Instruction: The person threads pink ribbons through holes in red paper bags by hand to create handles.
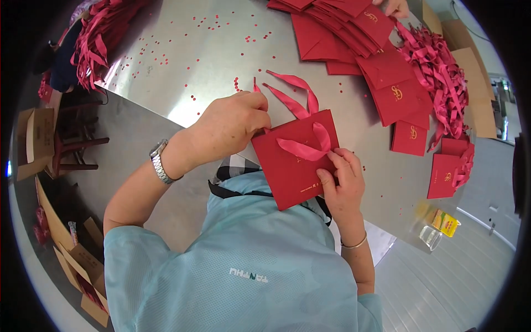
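Note:
A small red paper gift bag [287, 169] with gold print is held tilted in front of my body, at the table's near edge. My right hand [344, 182] grips its right side, thumb on the front face. At the bag's upper left corner my left hand [232, 123] is closed in a pinch on a pink ribbon [256, 84], whose tip sticks up above the fingers. A looped pink ribbon handle [304, 149] lies across the bag's front. Behind the top edge, another ribbon [301, 83] stretches over the metal table with two loose ends.
Stacked red bags [354, 33] cover the metal table's [204, 50] far right, beside a heap of pink ribbons [437, 72]. Another ribbon pile [94, 50] hangs at the far left. Red paper dots [160, 58] are scattered about. A clear cup [430, 237] stands near the right edge.

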The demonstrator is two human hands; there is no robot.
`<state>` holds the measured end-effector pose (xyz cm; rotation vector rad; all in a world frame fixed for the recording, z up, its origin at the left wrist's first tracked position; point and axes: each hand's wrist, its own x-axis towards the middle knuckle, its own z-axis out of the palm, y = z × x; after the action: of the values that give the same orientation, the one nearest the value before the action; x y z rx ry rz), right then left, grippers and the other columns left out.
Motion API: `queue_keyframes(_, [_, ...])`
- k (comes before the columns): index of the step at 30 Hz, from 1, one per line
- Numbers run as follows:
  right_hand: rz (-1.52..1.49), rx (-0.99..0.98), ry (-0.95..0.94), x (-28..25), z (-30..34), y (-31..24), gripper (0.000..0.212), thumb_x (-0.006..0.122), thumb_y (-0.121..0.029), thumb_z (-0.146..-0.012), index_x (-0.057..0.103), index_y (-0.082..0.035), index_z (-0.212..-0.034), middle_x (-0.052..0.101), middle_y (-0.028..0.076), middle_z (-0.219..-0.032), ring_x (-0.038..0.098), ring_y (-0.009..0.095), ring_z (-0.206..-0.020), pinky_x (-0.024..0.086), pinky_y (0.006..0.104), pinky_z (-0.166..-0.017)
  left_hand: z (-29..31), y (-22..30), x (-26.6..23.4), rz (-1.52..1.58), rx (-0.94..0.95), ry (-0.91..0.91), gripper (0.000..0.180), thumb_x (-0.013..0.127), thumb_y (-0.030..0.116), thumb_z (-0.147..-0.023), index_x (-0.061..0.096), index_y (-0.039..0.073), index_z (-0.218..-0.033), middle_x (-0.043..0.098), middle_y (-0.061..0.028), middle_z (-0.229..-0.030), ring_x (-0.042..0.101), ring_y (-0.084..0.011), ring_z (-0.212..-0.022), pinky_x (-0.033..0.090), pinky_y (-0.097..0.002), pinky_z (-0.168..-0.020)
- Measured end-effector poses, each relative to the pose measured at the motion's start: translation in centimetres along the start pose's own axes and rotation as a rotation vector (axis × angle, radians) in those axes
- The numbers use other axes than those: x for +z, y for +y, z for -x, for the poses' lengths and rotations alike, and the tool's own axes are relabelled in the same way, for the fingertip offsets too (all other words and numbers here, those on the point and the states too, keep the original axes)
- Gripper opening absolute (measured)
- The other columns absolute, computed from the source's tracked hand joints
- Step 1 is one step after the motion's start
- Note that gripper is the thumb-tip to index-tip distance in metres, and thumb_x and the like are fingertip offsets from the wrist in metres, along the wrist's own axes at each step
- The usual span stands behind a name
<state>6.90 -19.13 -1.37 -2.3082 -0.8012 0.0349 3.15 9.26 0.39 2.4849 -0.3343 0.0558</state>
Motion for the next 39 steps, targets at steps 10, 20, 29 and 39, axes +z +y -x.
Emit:
queue_keyframes(10, [0.034,-0.096,0.012,0.1,-0.1,0.2,0.035,0.075,-0.012,-0.077,0.066,-0.001,-0.109,0.061,0.014,-0.114,0.063,0.028,-0.098,0.054,0.0344,-0.081,-1.3,-1.9,-0.6,-0.236,-0.294,0.283,0.017,0.062,0.007,-0.082,0.073,0.013,-0.093,0.067,-0.0019,-0.097,0.064,-0.0244,-0.088,0.054,-0.0370,-0.070])
queue_keyframes(20, [0.035,-0.100,0.036,-0.1,-0.2,0.1,0.034,0.075,-0.011,-0.075,0.067,-0.001,-0.107,0.062,0.012,-0.112,0.063,0.027,-0.098,0.053,0.0338,-0.082,-5.8,-0.2,1.7,-0.137,0.077,0.120,0.019,0.066,0.001,-0.077,0.069,0.010,-0.094,0.062,-0.0059,-0.098,0.060,-0.0275,-0.091,0.052,-0.0385,-0.073])
queue_keyframes(29, [0.068,-0.151,0.005,0.0,-0.1,0.0,0.036,0.076,-0.012,-0.073,0.067,-0.002,-0.107,0.062,0.011,-0.109,0.063,0.027,-0.096,0.053,0.0344,-0.081,-9.3,-0.7,2.1,-0.315,-0.069,0.239,0.005,0.061,0.012,-0.080,0.066,0.011,-0.080,0.061,-0.0038,-0.089,0.060,-0.0262,-0.088,0.052,-0.0386,-0.072])
queue_keyframes(39, [0.036,-0.124,0.054,-0.7,0.2,0.4,0.035,0.075,-0.012,-0.074,0.066,-0.002,-0.106,0.063,0.013,-0.109,0.063,0.029,-0.098,0.054,0.0362,-0.081,-1.2,2.6,0.7,-0.077,-0.233,0.446,0.027,0.062,0.006,-0.085,0.061,0.003,-0.112,0.061,-0.0195,-0.099,0.061,-0.0380,-0.092,0.050,-0.0436,-0.078])
